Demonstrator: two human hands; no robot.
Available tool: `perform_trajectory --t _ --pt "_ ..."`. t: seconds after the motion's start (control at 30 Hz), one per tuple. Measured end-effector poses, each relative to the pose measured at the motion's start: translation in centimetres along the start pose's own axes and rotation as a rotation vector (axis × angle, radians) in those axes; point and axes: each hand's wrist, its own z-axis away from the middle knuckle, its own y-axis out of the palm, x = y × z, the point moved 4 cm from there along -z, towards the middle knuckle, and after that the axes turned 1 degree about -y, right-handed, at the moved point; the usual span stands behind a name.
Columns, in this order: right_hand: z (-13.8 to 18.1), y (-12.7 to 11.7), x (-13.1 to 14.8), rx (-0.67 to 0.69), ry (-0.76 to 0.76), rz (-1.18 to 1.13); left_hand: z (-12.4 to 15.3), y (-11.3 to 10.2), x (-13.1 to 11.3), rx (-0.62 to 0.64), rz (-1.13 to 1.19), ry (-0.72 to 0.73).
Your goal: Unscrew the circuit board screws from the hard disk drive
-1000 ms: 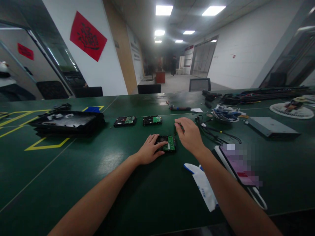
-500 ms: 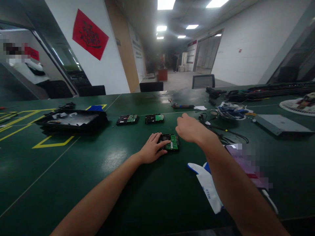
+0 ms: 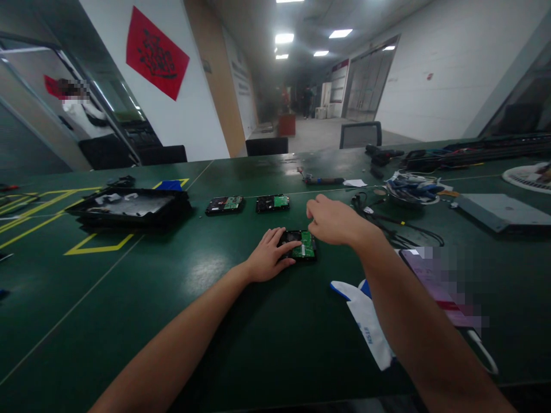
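A hard drive (image 3: 309, 245) lies flat on the green table with its green circuit board facing up. My left hand (image 3: 272, 255) grips its left end, the thumb along the near edge, one finger stretched over the top and the others at the far edge. Above the drive's right end is my right hand (image 3: 329, 218), its fingers curled closed. Whatever it may hold is hidden or too small to make out. Farther back lie two more hard drives, one on the left (image 3: 224, 205) and one nearer the middle (image 3: 272, 202).
A black plastic tray (image 3: 129, 206) stands at left. Under my right forearm lies a white and blue glove (image 3: 365, 324), beside a phone-like pink screen (image 3: 434, 281). Black cables (image 3: 408, 232), a bowl of wires (image 3: 413, 186), a grey metal box (image 3: 501, 211) and a power drill (image 3: 381, 154) are at right.
The view has shifted slightly. Both hands keep nearly the same place at the drive, the right hand turned a little. A person in the left background has moved to the right.
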Motion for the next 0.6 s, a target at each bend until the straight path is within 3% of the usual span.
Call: perform_trajectory --t 0.1,0.27,0.47,0.6 --pt "0.17 -0.1 0.33 0.028 -0.072 -0.06 -0.04 -0.03 0.02 0.0 0.003 0.0" --pt "0.24 -0.06 0.29 0.029 0.1 0.071 0.0 -0.06 0.02 0.0 -0.001 -0.003" --pt "0.44 -0.3 0.61 0.092 -0.06 -0.021 0.05 -0.05 0.02 -0.007 -0.001 -0.002" --pt "0.41 -0.62 -0.06 0.14 0.044 0.055 0.05 -0.03 0.06 -0.002 -0.008 0.003"
